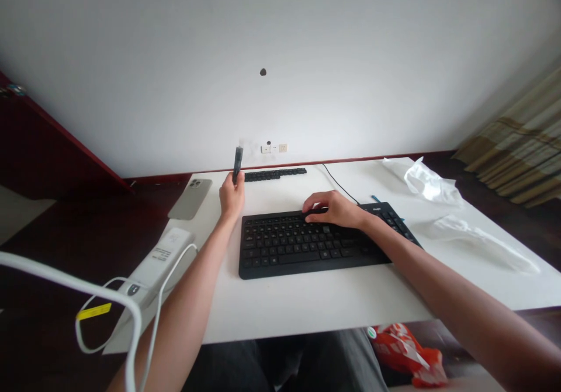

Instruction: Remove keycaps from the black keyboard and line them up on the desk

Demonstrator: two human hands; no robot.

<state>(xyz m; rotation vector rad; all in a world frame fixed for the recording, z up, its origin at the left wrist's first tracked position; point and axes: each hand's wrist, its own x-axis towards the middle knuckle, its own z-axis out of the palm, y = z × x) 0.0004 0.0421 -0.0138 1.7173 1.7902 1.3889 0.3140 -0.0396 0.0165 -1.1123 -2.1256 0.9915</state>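
Note:
My left hand (232, 195) is closed around a slim dark tool (237, 161), held upright above the back left of the desk. Its kind is too blurred to tell. The black computer keyboard (298, 257) lies flat on the white desk. My right hand (335, 208) rests at its back edge, with curled fingers and the thumb around the top key row. The palm hides some keys there. Behind the keyboard, loose black keycaps (276, 174) lie lined up in rows.
At the left are a grey phone (191, 199) and a white power strip (160, 257) with a white cable (134, 328). A blue stick (375, 198) pokes out behind the keyboard. Crumpled white plastic (432, 184) lies at the right. A red bag (407, 351) is below the desk (315, 310).

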